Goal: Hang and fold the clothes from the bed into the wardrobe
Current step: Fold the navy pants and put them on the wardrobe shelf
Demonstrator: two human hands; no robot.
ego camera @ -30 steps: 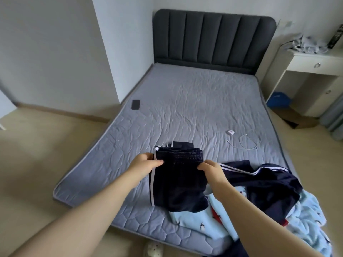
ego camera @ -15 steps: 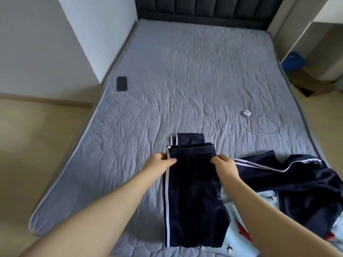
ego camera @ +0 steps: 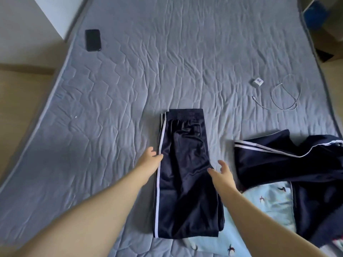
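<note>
Currently folded trousers (ego camera: 185, 175) lie flat on the bed (ego camera: 167, 62); left hand (ego camera: 151, 160) and right hand (ego camera: 221, 173) flank them, fingers spread, gripping nothing.

navy garment (ego camera: 300, 171) past the right edge, penguin-print cloth (ego camera: 269, 203) partly under trousers (ego camera: 185, 182)

text: none can be read | brands, numbers, signs: none | white charger plug (ego camera: 258, 82): small dark mark on top, too blurred to read

Folded trousers (ego camera: 187, 175) lie on the bed (ego camera: 130, 89), between both hands.
</note>
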